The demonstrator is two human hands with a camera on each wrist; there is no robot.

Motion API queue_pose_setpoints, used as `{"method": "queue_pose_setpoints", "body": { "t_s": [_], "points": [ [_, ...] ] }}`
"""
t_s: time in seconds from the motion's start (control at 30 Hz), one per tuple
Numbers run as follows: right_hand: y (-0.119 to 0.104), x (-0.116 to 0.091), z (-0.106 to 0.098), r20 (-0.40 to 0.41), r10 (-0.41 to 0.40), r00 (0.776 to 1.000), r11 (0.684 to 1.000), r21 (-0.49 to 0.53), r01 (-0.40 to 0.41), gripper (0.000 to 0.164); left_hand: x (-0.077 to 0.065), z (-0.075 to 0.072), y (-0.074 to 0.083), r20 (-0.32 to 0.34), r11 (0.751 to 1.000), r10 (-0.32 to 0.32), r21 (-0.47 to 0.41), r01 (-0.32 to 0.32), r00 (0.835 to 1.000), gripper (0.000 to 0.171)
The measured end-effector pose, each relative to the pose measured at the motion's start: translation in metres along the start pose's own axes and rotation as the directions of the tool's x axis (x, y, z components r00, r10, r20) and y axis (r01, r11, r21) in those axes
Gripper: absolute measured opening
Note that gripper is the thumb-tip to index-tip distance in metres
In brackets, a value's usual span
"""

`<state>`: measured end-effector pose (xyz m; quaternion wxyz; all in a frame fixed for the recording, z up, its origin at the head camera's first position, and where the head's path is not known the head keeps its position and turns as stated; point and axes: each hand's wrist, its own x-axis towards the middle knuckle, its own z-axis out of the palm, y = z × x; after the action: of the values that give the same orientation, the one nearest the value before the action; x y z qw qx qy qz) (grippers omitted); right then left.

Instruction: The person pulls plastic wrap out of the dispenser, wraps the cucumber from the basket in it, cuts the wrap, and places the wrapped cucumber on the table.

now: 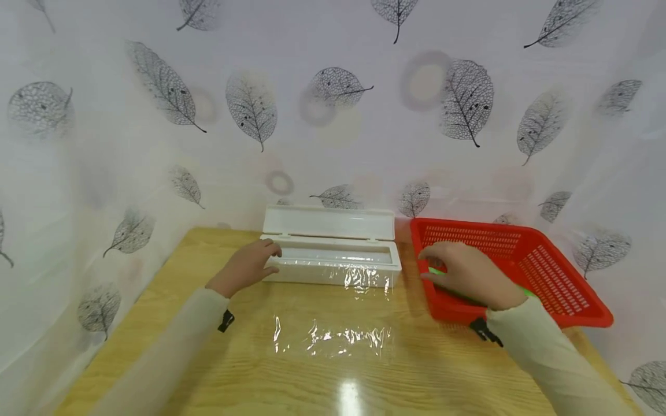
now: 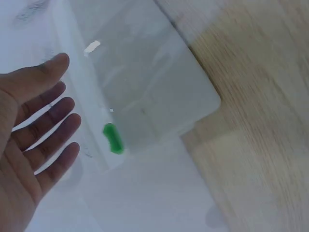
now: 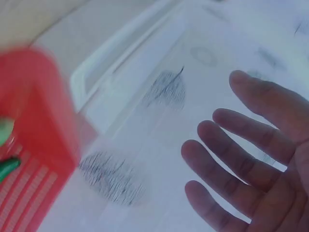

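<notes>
A long white plastic-wrap dispenser box (image 1: pixel 333 273) stands at the back of the table, its lid (image 1: pixel 329 222) raised. Clear film (image 1: pixel 333 338) spreads from its front onto the wood. A green slider (image 2: pixel 113 138) shows on the box in the left wrist view. My left hand (image 1: pixel 245 267) is at the box's left end, fingers relaxed and holding nothing; whether it touches the box I cannot tell. Above the left side of a red basket (image 1: pixel 564 289) hovers my right hand (image 1: pixel 470 274), its fingers loosely bent and empty. Green items (image 3: pixel 8 166) lie in the basket, partly hidden by that hand.
The wooden table (image 1: pixel 250 375) ends against a leaf-patterned white sheet (image 1: pixel 333 144) at the back and sides. The basket stands close to the box's right end, with a narrow gap between them.
</notes>
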<state>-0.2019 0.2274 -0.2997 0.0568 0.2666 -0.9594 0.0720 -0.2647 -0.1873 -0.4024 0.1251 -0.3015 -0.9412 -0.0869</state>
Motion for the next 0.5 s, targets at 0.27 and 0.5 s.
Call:
{"method": "queue_pose_setpoints", "body": {
  "t_s": [0.27, 0.5],
  "points": [
    [0.100, 0.016, -0.014, 0.121, 0.137, 0.983, 0.990, 0.019, -0.140, 0.019, 0.015, 0.010, -0.014, 0.127, 0.998, 0.000, -0.063, 0.008, 0.992, 0.027],
    [0.173, 0.009, 0.019, 0.258, 0.199, 0.945, 0.975, 0.045, -0.218, 0.012, 0.019, 0.012, -0.017, 0.135, 0.994, -0.008, -0.111, 0.024, 0.991, 0.020]
  ]
}}
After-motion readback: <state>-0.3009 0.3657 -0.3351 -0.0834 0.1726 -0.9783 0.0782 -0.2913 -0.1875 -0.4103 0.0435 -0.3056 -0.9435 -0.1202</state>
